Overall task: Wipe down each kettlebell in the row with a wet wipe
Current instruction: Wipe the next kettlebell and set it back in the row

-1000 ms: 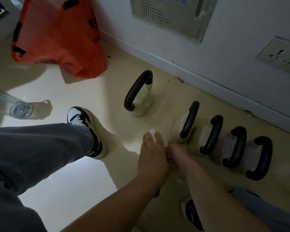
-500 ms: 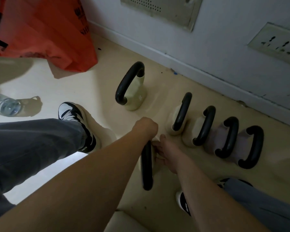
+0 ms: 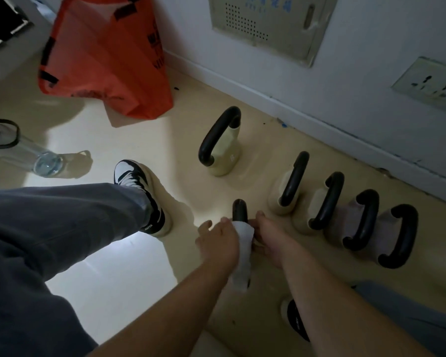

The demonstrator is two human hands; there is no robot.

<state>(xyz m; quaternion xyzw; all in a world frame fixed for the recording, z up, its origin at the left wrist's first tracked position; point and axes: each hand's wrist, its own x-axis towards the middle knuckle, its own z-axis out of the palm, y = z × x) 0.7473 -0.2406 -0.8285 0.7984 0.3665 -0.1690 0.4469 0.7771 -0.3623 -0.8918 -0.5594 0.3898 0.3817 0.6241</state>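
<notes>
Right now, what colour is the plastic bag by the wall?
Orange plastic bag, black markings; head view.

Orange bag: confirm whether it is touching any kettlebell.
No, the orange bag sits apart on the floor, bare floor between it and the nearest kettlebell.

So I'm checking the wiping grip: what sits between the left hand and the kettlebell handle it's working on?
A white wet wipe, bunched over the black handle under the left hand, in the head view.
</notes>
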